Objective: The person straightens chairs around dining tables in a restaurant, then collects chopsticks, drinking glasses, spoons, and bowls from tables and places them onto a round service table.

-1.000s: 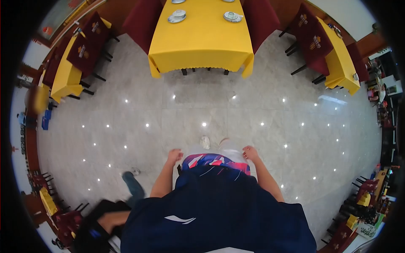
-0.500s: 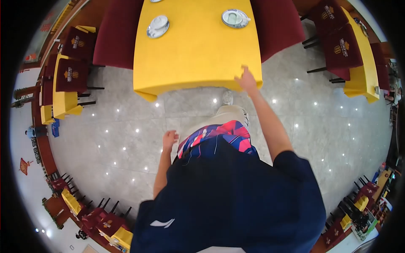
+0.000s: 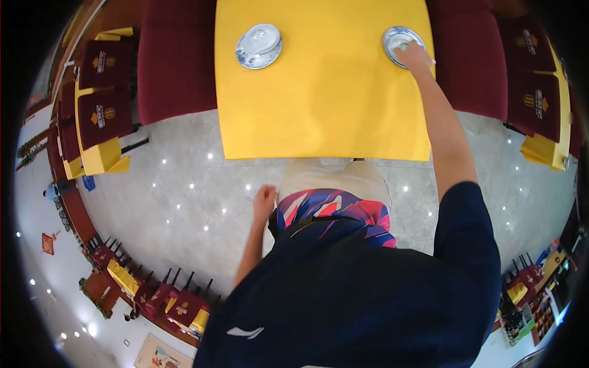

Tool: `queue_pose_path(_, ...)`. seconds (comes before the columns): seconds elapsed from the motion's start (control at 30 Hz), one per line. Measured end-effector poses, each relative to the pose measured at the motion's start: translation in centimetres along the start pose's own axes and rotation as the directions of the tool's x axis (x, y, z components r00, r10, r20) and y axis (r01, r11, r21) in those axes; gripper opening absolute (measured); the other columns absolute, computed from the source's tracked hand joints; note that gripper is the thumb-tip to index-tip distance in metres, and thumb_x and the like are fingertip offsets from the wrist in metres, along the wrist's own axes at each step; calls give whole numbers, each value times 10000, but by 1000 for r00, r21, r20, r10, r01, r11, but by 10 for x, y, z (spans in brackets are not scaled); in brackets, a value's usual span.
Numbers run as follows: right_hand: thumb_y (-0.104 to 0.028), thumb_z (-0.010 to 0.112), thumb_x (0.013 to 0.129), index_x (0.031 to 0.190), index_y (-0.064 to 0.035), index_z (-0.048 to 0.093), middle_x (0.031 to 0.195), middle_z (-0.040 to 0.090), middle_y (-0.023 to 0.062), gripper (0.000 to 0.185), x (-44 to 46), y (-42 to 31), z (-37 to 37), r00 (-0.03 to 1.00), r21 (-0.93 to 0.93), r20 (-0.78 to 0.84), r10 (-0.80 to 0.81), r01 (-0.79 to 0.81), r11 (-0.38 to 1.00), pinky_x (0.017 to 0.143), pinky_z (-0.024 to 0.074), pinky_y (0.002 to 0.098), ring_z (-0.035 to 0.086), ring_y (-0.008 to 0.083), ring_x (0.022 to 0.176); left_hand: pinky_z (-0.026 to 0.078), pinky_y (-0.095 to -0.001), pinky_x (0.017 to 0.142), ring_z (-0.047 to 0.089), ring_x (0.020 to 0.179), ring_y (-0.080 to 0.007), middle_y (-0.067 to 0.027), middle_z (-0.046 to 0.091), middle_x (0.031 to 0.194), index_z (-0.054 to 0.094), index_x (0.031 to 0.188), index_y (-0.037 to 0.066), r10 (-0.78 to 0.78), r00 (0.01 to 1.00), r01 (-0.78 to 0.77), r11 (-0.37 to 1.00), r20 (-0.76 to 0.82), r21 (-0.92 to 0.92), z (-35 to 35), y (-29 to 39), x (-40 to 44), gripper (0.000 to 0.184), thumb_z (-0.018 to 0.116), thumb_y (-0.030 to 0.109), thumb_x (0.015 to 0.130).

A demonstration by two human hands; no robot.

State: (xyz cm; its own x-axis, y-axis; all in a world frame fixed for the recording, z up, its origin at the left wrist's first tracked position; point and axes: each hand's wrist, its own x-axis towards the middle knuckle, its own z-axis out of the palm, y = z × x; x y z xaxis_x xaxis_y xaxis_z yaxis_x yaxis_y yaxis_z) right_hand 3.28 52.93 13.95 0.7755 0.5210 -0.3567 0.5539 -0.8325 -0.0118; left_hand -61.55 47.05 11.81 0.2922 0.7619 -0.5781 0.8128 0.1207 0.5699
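Note:
My right hand [image 3: 415, 56] is over a blue-and-white plate [image 3: 392, 34] near the right edge of the yellow tablecloth. Its thumb and fingers close around a small pale glass cup [image 3: 402, 45] on that plate; the hand partly hides both. A small white tip, perhaps a spoon handle, shows at the plate's lower right. My left hand [image 3: 265, 201] hangs beside my hip with its fingers curled and nothing visible in it. Across the table, to the left, another blue-and-white plate [image 3: 253, 62] carries a white bowl or smaller dish [image 3: 262, 38].
The yellow-covered table [image 3: 319, 116] stands directly before me. Dark red upholstered seats [image 3: 175, 67] flank it on the left and a matching seat [image 3: 469, 67] on the right. More tables with red-covered chairs [image 3: 105, 116] line both sides of the grey tiled floor [image 3: 190, 178].
I have moved closer to the table. My right hand has gone from the table's near corner forward to the right plate and closed on the cup. My left hand's fingers have curled in.

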Motion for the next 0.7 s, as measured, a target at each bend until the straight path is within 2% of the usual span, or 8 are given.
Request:
queue_pose_path(0.2,-357,716,771,1066,30,553,967,666,164,514,-54,24,39,929,768,-299,216,100,633,745,516,374,660,279,890,507,-416,716,647,821,-345,-187,666,855,654,891,-9,468,880,-429,858,-83,282,-89,161,211,206,612,192,891)
queue_pose_path(0.27,-208,637,857,1067,23,537,923,644,143,327,-115,19,51,971,983,77,226,-36,-180,716,492,319,627,220,806,486,-444,753,613,834,-390,-237,631,857,634,896,-53,670,717,-580,728,-195,367,-89,209,282,334,635,281,889)
queue_pose_path(0.3,-122,544,916,1072,13,516,992,624,180,208,-136,41,78,973,731,181,-146,-232,-641,716,479,304,602,197,795,483,-446,742,611,844,-390,-234,638,880,623,953,-62,704,681,-617,700,-201,360,-92,244,303,385,660,314,874)
queue_pose_path(0.37,-141,533,940,1220,42,482,1174,564,214,338,-201,11,89,976,427,137,-166,-210,-880,815,495,304,563,222,1002,503,-444,805,627,935,-376,-225,656,934,624,1009,-57,642,729,-523,747,-238,411,-84,287,355,556,648,474,847)
queue_pose_path(0.5,-179,546,933,1273,-9,485,1328,528,137,385,-278,-38,94,953,313,262,-155,-236,-920,935,465,361,516,264,1221,519,-449,855,637,991,-391,-262,665,967,654,982,-50,354,932,-332,738,82,587,-79,330,421,674,603,600,811)
queue_pose_path(0.6,-162,615,888,1207,-28,519,1287,564,130,359,-288,-47,89,912,618,407,-48,-314,-721,902,483,368,549,266,1185,553,-419,758,679,871,-359,-285,665,921,671,914,-65,385,905,-410,676,181,612,-71,321,457,670,598,593,807)
queue_pose_path(0.67,-202,701,846,1199,-58,533,1208,616,113,416,-280,-37,101,951,947,308,-17,-308,-93,858,511,328,607,237,1110,558,-391,696,690,815,-320,-277,666,896,671,884,-71,267,937,-349,764,227,543,-75,333,441,653,612,575,807)
queue_pose_path(0.7,-202,701,846,1199,-58,533,1208,616,113,416,-271,-34,103,951,947,309,-16,-309,-90,858,511,328,607,237,1110,562,-362,633,701,759,-282,-269,668,871,671,853,-76,144,951,-264,837,273,478,-79,337,433,637,627,557,807)
